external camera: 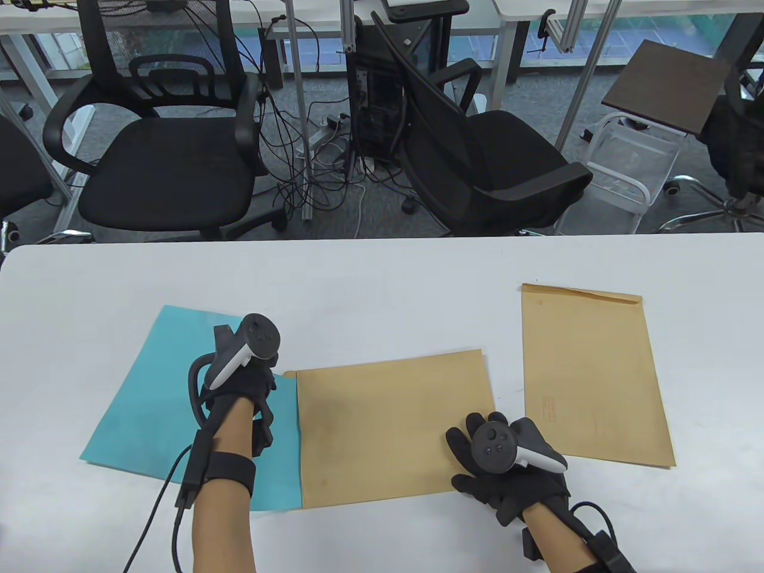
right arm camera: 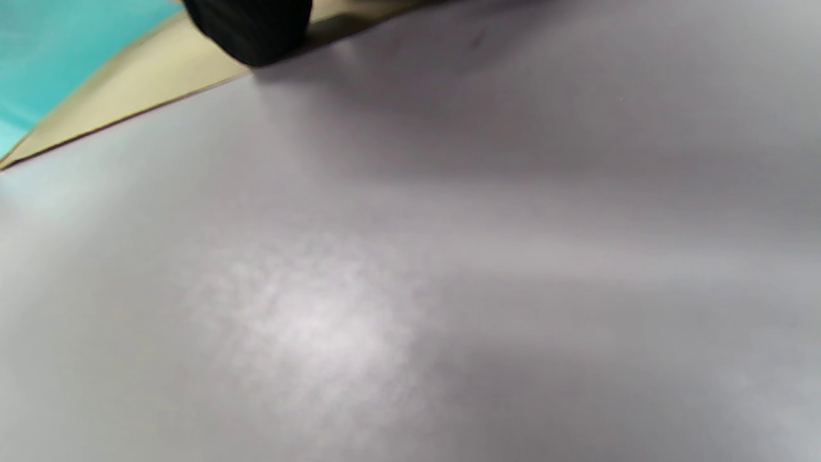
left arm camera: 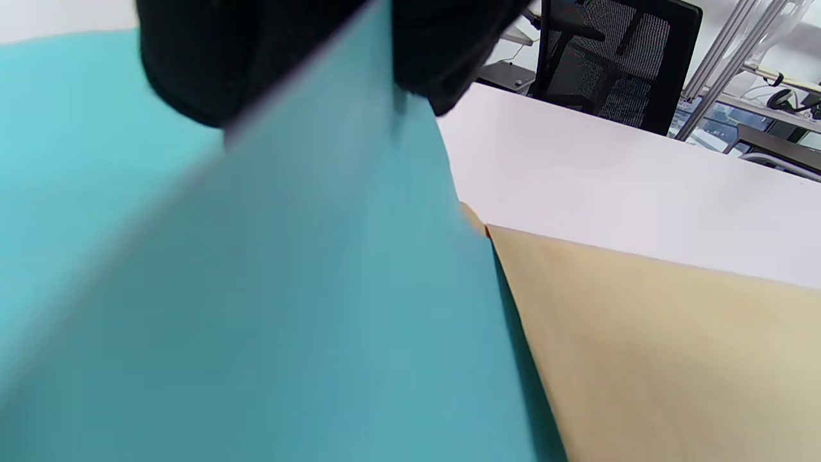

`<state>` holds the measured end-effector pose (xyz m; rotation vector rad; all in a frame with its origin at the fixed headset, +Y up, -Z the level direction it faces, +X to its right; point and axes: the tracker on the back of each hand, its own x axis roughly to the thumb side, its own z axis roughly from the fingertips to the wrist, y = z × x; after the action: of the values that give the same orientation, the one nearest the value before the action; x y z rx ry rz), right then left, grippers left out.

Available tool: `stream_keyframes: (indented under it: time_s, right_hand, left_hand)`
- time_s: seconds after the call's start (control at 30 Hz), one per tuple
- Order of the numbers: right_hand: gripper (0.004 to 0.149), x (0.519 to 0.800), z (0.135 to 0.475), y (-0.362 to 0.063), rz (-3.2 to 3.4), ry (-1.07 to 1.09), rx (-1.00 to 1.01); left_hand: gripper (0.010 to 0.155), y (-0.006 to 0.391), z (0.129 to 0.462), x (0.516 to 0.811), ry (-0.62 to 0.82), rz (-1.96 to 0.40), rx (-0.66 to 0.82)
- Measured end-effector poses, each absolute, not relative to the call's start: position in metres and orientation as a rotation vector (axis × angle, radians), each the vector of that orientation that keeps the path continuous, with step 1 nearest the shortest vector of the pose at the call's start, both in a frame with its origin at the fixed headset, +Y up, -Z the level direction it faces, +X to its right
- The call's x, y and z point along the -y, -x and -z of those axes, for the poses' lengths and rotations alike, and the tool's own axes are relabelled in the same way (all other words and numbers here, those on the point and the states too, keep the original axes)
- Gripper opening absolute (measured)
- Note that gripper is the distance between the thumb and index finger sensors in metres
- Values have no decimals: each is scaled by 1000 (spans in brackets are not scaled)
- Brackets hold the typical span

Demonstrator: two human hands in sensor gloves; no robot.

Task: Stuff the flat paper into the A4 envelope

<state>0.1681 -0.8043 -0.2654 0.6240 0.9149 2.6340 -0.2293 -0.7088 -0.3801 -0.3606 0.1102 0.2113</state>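
Note:
A teal sheet of paper [external camera: 149, 412] lies at the table's left, its right edge at or under the left end of a tan A4 envelope [external camera: 388, 424] lying lengthwise in the middle. My left hand [external camera: 265, 385] is on the paper beside that end. In the left wrist view, my fingers [left arm camera: 211, 58] pinch a raised part of the teal paper [left arm camera: 288, 308] next to the envelope [left arm camera: 673, 346]. My right hand [external camera: 477, 433] rests flat, fingers spread, on the envelope's near right corner. The right wrist view shows one fingertip [right arm camera: 250, 25] on the envelope's edge [right arm camera: 147, 70].
A second tan envelope [external camera: 591, 376] lies upright at the right of the white table [external camera: 382, 286], apart from my right hand. Two black office chairs [external camera: 167, 161] and cables stand beyond the table's far edge.

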Motion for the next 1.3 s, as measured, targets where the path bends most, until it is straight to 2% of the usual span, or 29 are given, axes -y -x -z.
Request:
stream_keyframes:
  time_s: [0.17,0.43,1.03,1.3]
  right_hand:
    - [75,804,265,-168,-2631,-623,-915]
    - [75,804,265,-168,-2632,-623,-914]
    - [76,805,265,-168,-2625,-624,-919]
    - [76,805,266,-168,-2626,-625,-921]
  left_hand:
    - [56,232,379,709,328,-209,-124]
    - [49,228,376,714,252,-222,-142]
    - [46,220,376,723,231,-222,-147]
    - [53,216,377,729,236,-222,-156]
